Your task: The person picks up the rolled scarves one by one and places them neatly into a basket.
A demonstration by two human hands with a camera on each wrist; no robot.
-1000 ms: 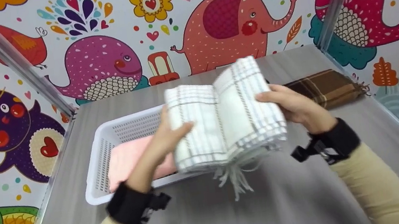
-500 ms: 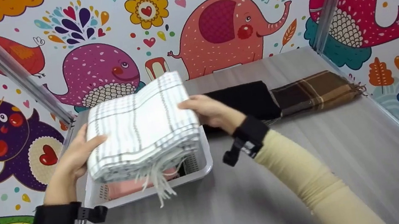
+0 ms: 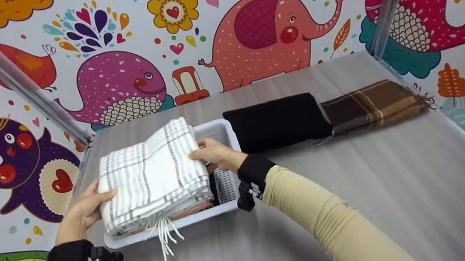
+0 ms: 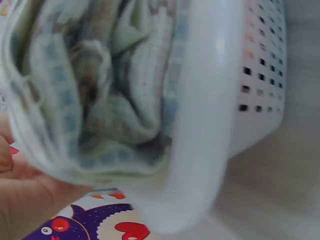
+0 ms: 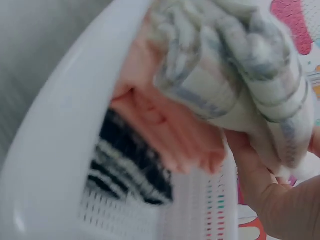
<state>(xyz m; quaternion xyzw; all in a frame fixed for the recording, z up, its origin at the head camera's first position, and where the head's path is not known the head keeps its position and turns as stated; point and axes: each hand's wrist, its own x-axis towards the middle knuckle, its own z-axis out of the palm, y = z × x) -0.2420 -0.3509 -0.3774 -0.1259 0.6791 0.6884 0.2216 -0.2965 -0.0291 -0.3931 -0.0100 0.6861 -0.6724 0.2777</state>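
Note:
A folded white checked scarf (image 3: 153,171) with a hanging fringe lies over the left part of a white plastic basket (image 3: 221,125). My left hand (image 3: 84,209) holds its left side, thumb on top and fingers beneath. At the opposite side my right hand (image 3: 220,155) grips the edge the same way. Under the scarf, a folded pink cloth (image 5: 175,132) sits in the basket, mostly hidden from the head view. Beside it, a dark cloth with pale stripes (image 5: 132,160) shows in the right wrist view. The scarf's front edge is right at the basket rim (image 4: 205,120).
To the basket's right lies a folded black cloth (image 3: 278,122), with a brown plaid fringed scarf (image 3: 373,106) against its far end. All stand on a grey wood-grain table (image 3: 355,191). Walls with cartoon animals and metal posts (image 3: 391,0) border it.
Both hands have carried the white checked scarf leftward and down onto the basket. The black cloth, hidden behind it at first, now shows fully.

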